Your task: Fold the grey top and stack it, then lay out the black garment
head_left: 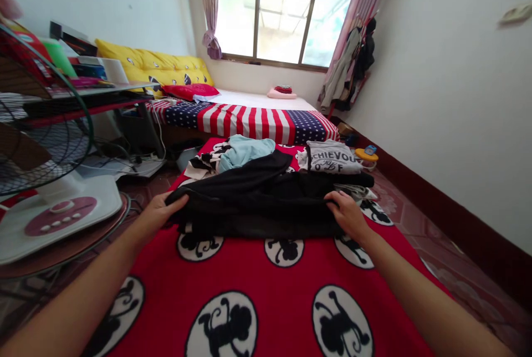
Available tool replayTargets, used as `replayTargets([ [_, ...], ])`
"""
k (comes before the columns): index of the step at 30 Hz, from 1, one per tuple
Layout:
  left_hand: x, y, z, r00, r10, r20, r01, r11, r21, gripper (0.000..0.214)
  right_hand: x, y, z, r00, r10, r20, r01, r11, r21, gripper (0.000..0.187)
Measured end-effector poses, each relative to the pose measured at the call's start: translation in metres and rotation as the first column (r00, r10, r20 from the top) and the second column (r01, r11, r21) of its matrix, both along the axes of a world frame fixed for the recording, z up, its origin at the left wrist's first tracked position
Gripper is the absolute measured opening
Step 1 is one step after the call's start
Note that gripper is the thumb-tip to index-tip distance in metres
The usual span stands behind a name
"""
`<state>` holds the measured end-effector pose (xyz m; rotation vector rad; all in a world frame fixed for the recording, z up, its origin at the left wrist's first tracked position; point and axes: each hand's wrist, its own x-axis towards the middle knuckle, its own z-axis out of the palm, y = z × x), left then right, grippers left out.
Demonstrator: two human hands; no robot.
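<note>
A black garment (257, 210) lies stretched sideways across a red blanket (286, 285) printed with monkey figures in white circles. My left hand (163, 212) pinches its left end, thumb on top. At its right end, my right hand (344, 212) grips the cloth with bent fingers. One long black strip of it slants up toward the back; whether that is a leg or a sleeve I cannot tell. Behind it on the left sits a loose heap with a light blue garment (249, 152). To the right rear is a pile topped by a folded grey shirt (334, 157) with lettering.
A bed (249, 121) with a flag-patterned cover stands beyond, below the window. On the left are a fan (62, 207) on a round stool and a cluttered desk (124, 88). A yellow stool (366, 155) stands on the right near the wall; clothes (347, 63) hang behind it.
</note>
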<state>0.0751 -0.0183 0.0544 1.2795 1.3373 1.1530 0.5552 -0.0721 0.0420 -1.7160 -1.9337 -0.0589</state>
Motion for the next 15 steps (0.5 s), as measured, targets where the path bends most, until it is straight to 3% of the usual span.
replayTargets([
  [4,-0.030,-0.014,0.013,0.988,-0.105,0.112,0.129,0.965,-0.227,0.051,0.012,-0.062,0.017,0.985,0.172,-0.011,-0.172,0.984,-0.041,0.023],
  [9,-0.042,-0.033,0.001,0.925,-0.380,0.024,0.364,0.863,-0.349,0.042,0.006,-0.125,0.014,0.935,0.351,0.053,-0.317,0.893,-0.321,0.021],
  [12,-0.044,-0.043,-0.006,0.818,-0.573,-0.047,0.511,0.763,-0.396,0.037,-0.005,-0.147,0.006,0.921,0.386,0.056,-0.326,0.840,-0.435,0.026],
  [15,-0.049,-0.049,-0.012,0.659,-0.741,-0.127,0.616,0.629,-0.474,0.031,-0.011,-0.158,0.002,0.934,0.356,0.036,-0.285,0.800,-0.528,0.032],
])
